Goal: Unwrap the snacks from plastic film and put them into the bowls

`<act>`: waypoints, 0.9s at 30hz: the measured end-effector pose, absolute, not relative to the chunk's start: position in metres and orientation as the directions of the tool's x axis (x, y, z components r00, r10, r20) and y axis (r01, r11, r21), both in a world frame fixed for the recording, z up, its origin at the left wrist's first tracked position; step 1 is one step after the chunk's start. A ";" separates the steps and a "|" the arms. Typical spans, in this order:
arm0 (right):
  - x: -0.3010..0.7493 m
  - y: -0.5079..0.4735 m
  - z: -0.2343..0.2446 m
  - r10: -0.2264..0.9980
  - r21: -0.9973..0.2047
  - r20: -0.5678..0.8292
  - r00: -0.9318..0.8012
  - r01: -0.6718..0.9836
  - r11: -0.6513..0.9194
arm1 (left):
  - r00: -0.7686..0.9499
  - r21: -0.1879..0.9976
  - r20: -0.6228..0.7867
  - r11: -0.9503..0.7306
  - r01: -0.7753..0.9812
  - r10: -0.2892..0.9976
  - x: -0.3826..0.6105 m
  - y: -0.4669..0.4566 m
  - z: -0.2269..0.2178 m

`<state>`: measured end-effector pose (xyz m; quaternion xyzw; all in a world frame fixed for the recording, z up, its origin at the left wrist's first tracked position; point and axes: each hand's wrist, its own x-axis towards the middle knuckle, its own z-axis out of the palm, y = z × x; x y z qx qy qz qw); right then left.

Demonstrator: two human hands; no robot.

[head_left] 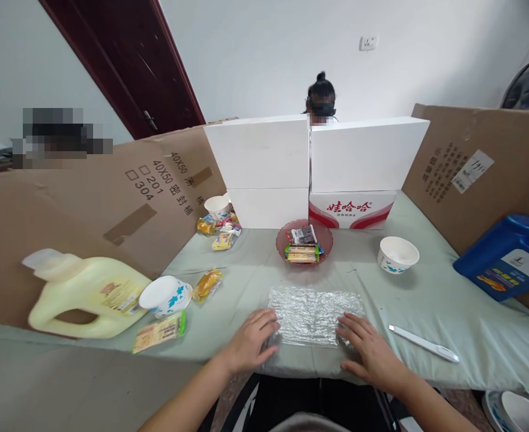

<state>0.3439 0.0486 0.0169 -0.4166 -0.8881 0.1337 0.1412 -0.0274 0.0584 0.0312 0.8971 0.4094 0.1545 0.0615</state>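
Note:
A flat sheet of clear bubble wrap (311, 317) lies on the cloth-covered table (255, 270) in front of me. My left hand (254, 339) rests at its left edge, fingers loosely apart. On the opposite side, my right hand (367, 348) touches the right edge with its fingers spread. Neither hand grips anything. Beyond the wrap stands a pink bowl (281, 251) with several wrapped snacks in it. To the right of my right hand lies a slim white utility knife (424, 343).
White boxes (264, 156) stand stacked at the back, with cardboard panels (475, 162) along both sides. At left are a yellow jug (106, 288), a tilted paper bowl (167, 296) and wrapped snacks (160, 332). A paper bowl (398, 255) and blue bottle (507, 255) stand right. People sit beyond the panels.

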 end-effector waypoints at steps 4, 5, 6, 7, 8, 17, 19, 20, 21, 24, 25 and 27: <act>0.364 0.033 0.014 0.803 -0.440 0.170 -0.571 0.685 0.580 | 0.696 0.270 0.238 -0.734 0.623 0.678 -0.024 0.052 0.036; 0.367 0.031 0.014 0.813 -0.455 0.192 -0.550 0.684 0.570 | 0.696 0.272 0.258 -0.742 0.613 0.670 -0.026 0.052 0.036; 0.369 0.030 0.014 0.819 -0.467 0.211 -0.533 0.681 0.564 | 0.693 0.277 0.279 -0.747 0.604 0.665 -0.027 0.054 0.035; 0.370 0.030 0.014 0.823 -0.478 0.227 -0.521 0.677 0.560 | 0.688 0.289 0.297 -0.749 0.597 0.663 -0.028 0.055 0.035; 0.370 0.031 0.015 0.829 -0.487 0.234 -0.507 0.677 0.552 | 0.680 0.308 0.307 -0.746 0.591 0.666 -0.029 0.057 0.034; 0.341 0.091 0.028 0.992 -0.303 0.035 -0.125 0.944 0.130 | 0.263 0.297 0.140 -0.294 0.909 0.955 -0.002 0.113 0.035; 0.334 0.105 0.026 0.995 -0.260 0.030 -0.092 0.961 0.096 | 0.225 0.256 0.133 -0.253 0.933 0.965 0.007 0.128 0.030; 0.332 0.109 0.024 0.996 -0.237 0.027 -0.085 0.967 0.089 | 0.210 0.235 0.129 -0.235 0.943 0.969 0.011 0.133 0.028; 0.331 0.111 0.023 0.996 -0.216 0.028 -0.084 0.973 0.088 | 0.195 0.214 0.126 -0.218 0.952 0.973 0.013 0.137 0.026; 0.334 0.108 0.021 0.994 -0.169 0.064 -0.091 0.980 0.101 | 0.143 0.161 0.143 -0.165 0.973 0.979 0.018 0.139 0.029; 0.335 0.106 0.022 0.992 -0.158 0.084 -0.090 0.982 0.102 | 0.125 0.148 0.159 -0.148 0.978 0.979 0.019 0.137 0.032; 0.334 0.102 0.025 0.982 -0.145 0.160 -0.098 0.982 0.121 | 0.097 0.129 0.199 -0.124 0.984 0.975 0.027 0.133 0.040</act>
